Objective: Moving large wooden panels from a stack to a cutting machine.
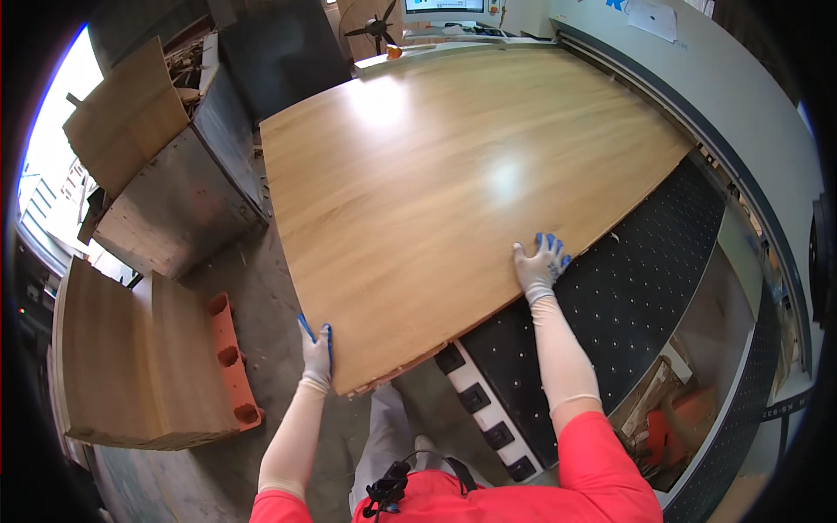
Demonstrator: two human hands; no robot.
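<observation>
A large wooden board (pixel 453 192) with a pale oak grain and a glossy sheen lies flat, partly over the black perforated table (pixel 645 279), filling the centre and reaching toward 12 o'clock. The gloved left hand (pixel 316 353) grips its near corner at 7 o'clock, fingers curled around the edge. The gloved right hand (pixel 539 264) presses flat, fingers spread, on the board's right edge at 4 o'clock. A stack of similar boards (pixel 131 357) sits at 9 o'clock.
</observation>
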